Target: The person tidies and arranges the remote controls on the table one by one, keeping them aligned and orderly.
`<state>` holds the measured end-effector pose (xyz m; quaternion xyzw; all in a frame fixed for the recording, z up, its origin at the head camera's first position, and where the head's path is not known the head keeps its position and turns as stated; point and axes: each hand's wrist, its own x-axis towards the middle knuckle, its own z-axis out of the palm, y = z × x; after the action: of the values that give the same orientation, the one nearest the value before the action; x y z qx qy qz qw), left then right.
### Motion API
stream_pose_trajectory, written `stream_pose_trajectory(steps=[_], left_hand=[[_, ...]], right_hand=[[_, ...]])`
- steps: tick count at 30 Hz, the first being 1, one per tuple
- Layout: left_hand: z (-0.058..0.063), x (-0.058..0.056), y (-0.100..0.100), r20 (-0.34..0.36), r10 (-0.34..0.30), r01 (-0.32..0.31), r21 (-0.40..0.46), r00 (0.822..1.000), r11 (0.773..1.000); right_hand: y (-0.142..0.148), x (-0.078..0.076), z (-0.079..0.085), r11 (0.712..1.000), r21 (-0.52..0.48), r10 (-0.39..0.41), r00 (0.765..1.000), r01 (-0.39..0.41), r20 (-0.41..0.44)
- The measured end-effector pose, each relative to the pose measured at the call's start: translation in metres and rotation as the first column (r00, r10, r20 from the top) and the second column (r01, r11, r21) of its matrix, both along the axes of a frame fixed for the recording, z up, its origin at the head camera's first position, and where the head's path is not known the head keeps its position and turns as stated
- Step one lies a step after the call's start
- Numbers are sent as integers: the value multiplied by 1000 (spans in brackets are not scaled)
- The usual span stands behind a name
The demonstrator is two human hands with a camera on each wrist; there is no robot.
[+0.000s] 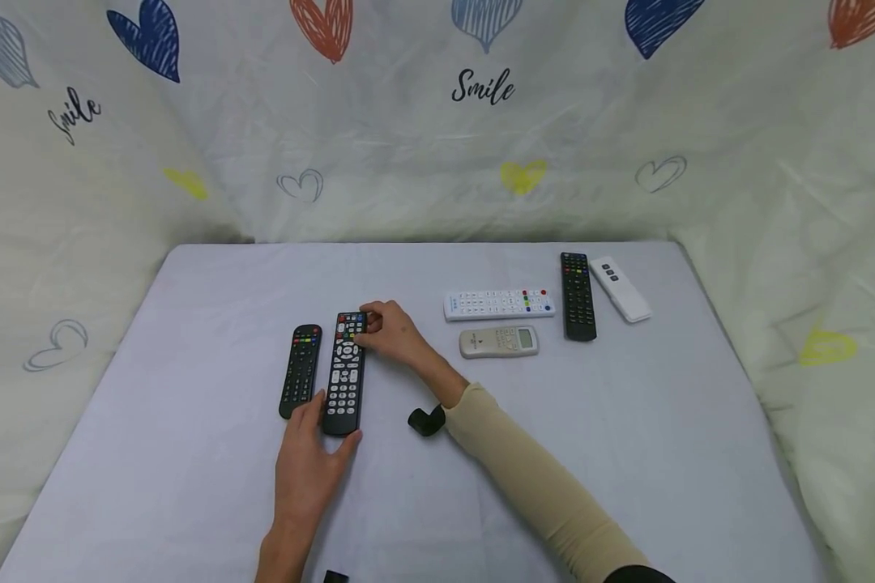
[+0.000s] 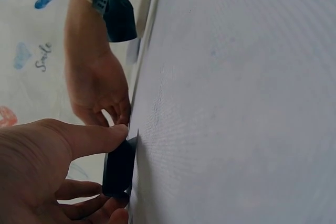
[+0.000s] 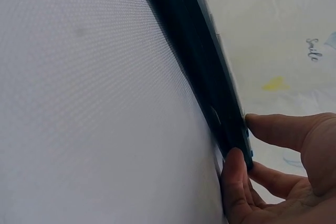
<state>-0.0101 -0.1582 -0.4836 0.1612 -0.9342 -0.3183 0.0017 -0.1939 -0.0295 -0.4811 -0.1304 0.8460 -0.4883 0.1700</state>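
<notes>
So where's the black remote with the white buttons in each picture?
Head: the black remote is left of and just below centre.
Left wrist: lower left, seen end-on.
Right wrist: slanting from top middle towards lower right.
Shared landmark: the right hand shows in all three.

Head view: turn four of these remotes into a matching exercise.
1. Black remote with white keys
2. Remote with a small display
3. White remote with three dark buttons
4. White remote with many buttons

A. Farthest right of the remotes
B. Just beyond the remote with a small display
C. Touched by left hand and right hand
D. Grey-beige body

Pairs: 1-C, 2-D, 3-A, 4-B.
</notes>
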Motion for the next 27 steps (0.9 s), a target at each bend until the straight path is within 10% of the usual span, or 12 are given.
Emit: stream_pose_trajectory(steps=[15, 27], left_hand=[[-1, 5, 2, -91, 5, -11, -68, 996, 998], [-5, -5, 10, -356, -40, 20, -60, 934, 998]], right_hand=[[2, 1, -4, 1000, -22, 6, 1000, -6, 9], [16, 7, 5, 998, -40, -45, 998, 46, 37]])
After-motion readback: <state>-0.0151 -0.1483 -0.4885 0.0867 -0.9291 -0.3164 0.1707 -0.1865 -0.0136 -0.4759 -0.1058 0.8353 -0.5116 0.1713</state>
